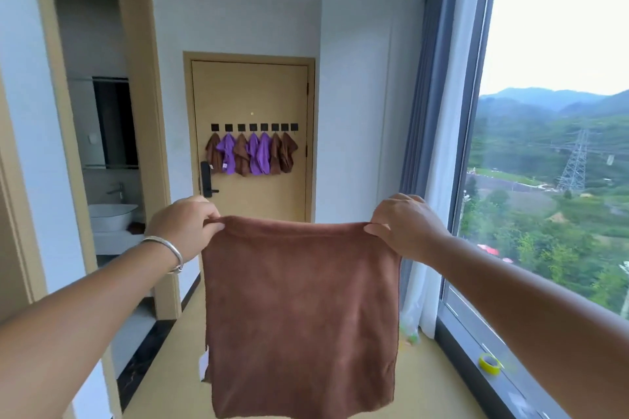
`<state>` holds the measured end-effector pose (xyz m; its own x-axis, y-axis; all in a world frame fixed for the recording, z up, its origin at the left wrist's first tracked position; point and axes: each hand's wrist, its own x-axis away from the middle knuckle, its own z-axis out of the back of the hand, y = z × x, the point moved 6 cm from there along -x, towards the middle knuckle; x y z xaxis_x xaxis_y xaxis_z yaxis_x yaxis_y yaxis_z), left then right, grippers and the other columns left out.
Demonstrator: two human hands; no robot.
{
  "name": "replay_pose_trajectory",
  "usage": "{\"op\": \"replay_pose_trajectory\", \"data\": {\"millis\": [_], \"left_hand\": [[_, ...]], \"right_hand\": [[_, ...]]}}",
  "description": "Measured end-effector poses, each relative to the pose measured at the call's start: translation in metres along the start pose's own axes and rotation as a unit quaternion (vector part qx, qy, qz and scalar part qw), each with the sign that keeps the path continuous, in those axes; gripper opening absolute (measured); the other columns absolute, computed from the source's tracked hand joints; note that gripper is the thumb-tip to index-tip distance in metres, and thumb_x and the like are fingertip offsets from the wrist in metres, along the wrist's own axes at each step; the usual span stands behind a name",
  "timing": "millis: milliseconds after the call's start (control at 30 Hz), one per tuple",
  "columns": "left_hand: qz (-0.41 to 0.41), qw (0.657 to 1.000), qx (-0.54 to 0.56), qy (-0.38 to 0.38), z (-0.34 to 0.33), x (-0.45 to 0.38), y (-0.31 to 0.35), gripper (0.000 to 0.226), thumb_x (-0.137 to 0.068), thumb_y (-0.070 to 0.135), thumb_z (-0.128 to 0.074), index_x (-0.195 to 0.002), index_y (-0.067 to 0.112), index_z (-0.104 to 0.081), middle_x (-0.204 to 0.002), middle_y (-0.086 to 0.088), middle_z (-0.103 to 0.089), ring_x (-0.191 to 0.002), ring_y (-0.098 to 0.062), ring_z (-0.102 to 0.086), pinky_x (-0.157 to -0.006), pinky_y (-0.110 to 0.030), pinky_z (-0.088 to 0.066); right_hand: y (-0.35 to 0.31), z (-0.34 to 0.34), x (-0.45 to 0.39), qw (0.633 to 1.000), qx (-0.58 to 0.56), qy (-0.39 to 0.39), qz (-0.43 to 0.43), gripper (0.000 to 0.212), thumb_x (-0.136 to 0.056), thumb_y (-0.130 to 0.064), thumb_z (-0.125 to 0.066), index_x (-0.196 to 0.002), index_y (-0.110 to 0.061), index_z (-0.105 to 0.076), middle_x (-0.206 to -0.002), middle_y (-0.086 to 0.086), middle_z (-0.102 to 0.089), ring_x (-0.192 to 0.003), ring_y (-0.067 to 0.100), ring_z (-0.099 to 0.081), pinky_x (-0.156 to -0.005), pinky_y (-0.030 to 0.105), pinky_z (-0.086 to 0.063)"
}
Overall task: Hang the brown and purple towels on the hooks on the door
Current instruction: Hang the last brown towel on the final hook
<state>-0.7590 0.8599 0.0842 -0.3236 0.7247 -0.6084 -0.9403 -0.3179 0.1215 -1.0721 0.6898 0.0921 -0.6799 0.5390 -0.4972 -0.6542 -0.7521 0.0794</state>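
My left hand (183, 224) and right hand (401, 224) each pinch a top corner of the soft brown square towel (303, 309), held up far from the tan wooden door (252, 95), so I should walk close and hook one corner on the last free black hook (294, 127).

head view: worn on the person's head | faces forward, slightly down the hallway | hands near | door (252, 98) far, centred | single view

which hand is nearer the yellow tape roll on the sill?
Right. The right hand is above and left of the yellow tape roll; the left hand is across the brown towel.
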Motion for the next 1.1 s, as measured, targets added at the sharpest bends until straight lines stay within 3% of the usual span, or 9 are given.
{"op": "replay_pose_trajectory", "data": {"millis": [200,400,700,867,1100], "left_hand": [[-0.002,1.0,-0.007,0.023,0.042,-0.018,-0.021,0.024,-0.087,0.035,-0.064,-0.066,0.036,-0.051,-0.08,0.014,-0.053,-0.075,-0.013,-0.052,-0.06,-0.028,-0.04],[0.01,1.0,-0.028,0.002,0.041,-0.037,-0.044,0.025,-0.089,0.039,-0.06,-0.066,0.037,-0.052,-0.083,0.013,-0.054,-0.074,-0.01,-0.054,-0.068,-0.034,-0.05],[0.035,0.997,-0.067,0.0,-0.017,-0.104,-0.065,0.017,-0.09,0.04,-0.059,-0.076,0.031,-0.062,-0.091,0.014,-0.055,-0.077,-0.009,-0.056,-0.076,-0.034,-0.051],[0.056,0.994,-0.097,0.002,-0.057,-0.159,-0.065,0.02,-0.091,0.041,-0.056,-0.074,0.032,-0.06,-0.093,0.014,-0.055,-0.076,-0.009,-0.056,-0.073,-0.031,-0.05],[0.074,0.99,-0.117,0.009,-0.109,-0.24,-0.069,0.021,-0.092,0.043,-0.054,-0.076,0.032,-0.06,-0.095,0.016,-0.054,-0.075,-0.007,-0.057,-0.072,-0.03,-0.051]], "right_hand": [[-0.011,0.016,-0.031,0.988,-0.133,-0.063,-0.055,0.02,-0.089,-0.048,-0.058,-0.087,-0.033,-0.072,-0.1,-0.014,-0.066,-0.096,0.012,-0.058,-0.085,0.033,-0.05],[-0.022,0.015,-0.063,0.987,-0.145,-0.056,-0.051,0.024,-0.088,-0.047,-0.058,-0.093,-0.03,-0.073,-0.101,-0.014,-0.065,-0.094,0.011,-0.059,-0.084,0.031,-0.051],[-0.003,-0.027,-0.153,0.994,-0.099,-0.038,-0.007,0.024,-0.09,-0.046,-0.055,-0.092,-0.031,-0.074,-0.105,-0.011,-0.065,-0.101,0.014,-0.054,-0.089,0.036,-0.046],[0.033,-0.06,-0.213,0.994,-0.101,-0.034,0.01,0.027,-0.092,-0.043,-0.054,-0.1,-0.027,-0.074,-0.108,-0.006,-0.065,-0.105,0.016,-0.053,-0.087,0.032,-0.043],[0.078,-0.099,-0.299,0.997,-0.076,-0.012,0.009,0.033,-0.092,-0.043,-0.05,-0.099,-0.018,-0.072,-0.108,0.002,-0.065,-0.104,0.02,-0.053,-0.091,0.037,-0.045]]}}
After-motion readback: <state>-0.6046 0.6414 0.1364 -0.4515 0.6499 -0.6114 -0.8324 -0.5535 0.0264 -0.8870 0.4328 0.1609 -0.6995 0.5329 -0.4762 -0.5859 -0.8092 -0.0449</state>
